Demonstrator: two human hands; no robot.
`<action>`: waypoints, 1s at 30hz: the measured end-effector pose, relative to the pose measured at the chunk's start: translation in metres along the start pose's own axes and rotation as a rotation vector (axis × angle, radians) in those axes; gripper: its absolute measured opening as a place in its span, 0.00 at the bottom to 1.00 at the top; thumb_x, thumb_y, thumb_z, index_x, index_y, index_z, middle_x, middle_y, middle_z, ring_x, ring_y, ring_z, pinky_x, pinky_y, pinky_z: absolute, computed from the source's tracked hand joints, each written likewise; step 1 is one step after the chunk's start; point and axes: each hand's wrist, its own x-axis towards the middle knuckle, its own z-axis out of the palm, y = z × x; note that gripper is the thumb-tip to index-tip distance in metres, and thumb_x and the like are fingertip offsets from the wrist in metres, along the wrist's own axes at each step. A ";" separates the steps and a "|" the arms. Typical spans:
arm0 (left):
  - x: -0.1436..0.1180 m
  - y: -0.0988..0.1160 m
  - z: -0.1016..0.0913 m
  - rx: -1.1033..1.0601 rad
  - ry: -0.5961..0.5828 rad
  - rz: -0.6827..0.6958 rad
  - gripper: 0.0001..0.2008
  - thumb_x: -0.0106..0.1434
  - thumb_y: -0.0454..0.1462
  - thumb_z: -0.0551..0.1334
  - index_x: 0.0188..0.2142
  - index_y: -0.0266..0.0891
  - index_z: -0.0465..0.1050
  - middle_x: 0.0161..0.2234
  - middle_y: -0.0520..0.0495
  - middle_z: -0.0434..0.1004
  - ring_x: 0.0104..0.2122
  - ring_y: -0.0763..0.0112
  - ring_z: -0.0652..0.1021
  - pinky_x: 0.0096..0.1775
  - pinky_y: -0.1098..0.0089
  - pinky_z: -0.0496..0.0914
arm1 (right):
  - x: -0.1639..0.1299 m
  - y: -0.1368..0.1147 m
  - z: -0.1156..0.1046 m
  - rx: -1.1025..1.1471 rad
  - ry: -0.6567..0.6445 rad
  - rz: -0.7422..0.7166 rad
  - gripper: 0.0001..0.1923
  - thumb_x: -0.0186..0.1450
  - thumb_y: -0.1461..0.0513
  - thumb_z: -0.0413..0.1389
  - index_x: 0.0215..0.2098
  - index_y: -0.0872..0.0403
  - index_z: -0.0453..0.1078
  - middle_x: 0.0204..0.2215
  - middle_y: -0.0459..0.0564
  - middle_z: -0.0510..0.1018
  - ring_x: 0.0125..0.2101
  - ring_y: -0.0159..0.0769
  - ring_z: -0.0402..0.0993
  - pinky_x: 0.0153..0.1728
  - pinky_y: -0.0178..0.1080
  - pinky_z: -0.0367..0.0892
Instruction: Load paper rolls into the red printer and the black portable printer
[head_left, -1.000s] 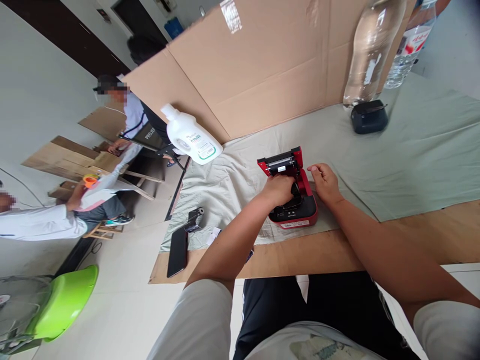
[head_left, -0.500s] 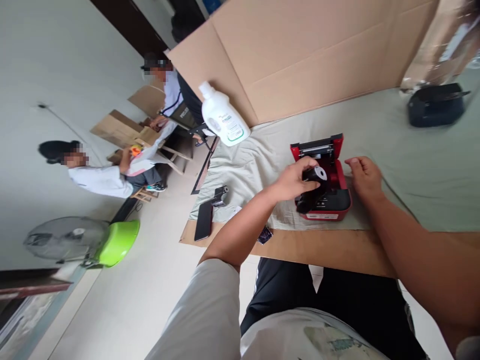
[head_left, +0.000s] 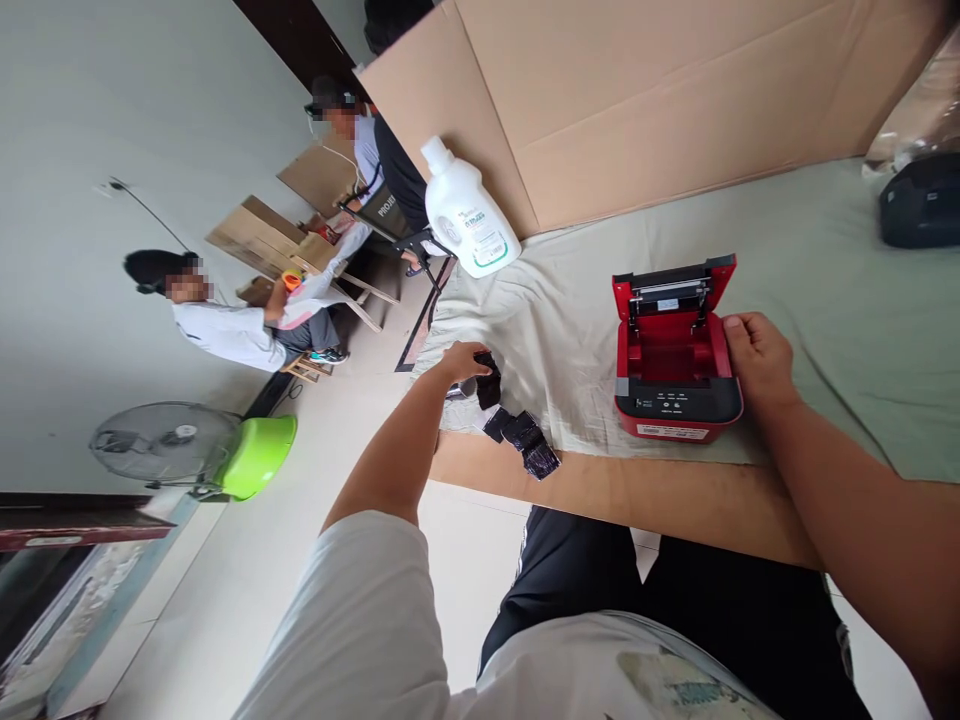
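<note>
Head view shows the black roll (head_left: 487,380) gripped in the left hand (head_left: 463,362) at the cloth's left edge, trailing ribbon (head_left: 523,440), while the right hand (head_left: 757,357) braces the emptied red printer (head_left: 675,350), so reloading likely calls for a fresh roll.

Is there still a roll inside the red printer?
No, the red printer stands open and its red compartment is bare inside.

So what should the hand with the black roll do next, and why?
Probably let the black roll go onto the cloth. The left hand holds it low at the table's edge, away from the red printer, whose lid stands open on a bare bay while the right hand steadies it.
</note>
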 end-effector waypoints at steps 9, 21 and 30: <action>0.006 -0.044 -0.012 0.042 0.053 -0.147 0.24 0.47 0.27 0.64 0.46 0.35 0.78 0.45 0.42 0.82 0.45 0.57 0.78 0.48 0.65 0.70 | 0.002 0.000 -0.002 -0.019 -0.021 0.035 0.16 0.64 0.50 0.46 0.32 0.51 0.67 0.35 0.57 0.77 0.37 0.42 0.71 0.42 0.47 0.66; -0.033 -0.011 -0.058 -0.007 0.262 -0.180 0.25 0.48 0.35 0.66 0.48 0.33 0.75 0.43 0.40 0.80 0.42 0.56 0.80 0.44 0.62 0.74 | 0.002 0.003 0.001 0.059 -0.016 0.038 0.20 0.63 0.46 0.45 0.33 0.51 0.67 0.35 0.56 0.78 0.38 0.43 0.71 0.43 0.47 0.66; -0.131 0.165 -0.049 -0.382 -0.926 0.747 0.17 0.53 0.40 0.72 0.42 0.37 0.78 0.38 0.41 0.80 0.34 0.64 0.80 0.35 0.69 0.74 | 0.003 0.012 0.006 0.104 0.026 0.010 0.21 0.66 0.44 0.46 0.33 0.50 0.69 0.35 0.52 0.79 0.37 0.43 0.73 0.43 0.47 0.68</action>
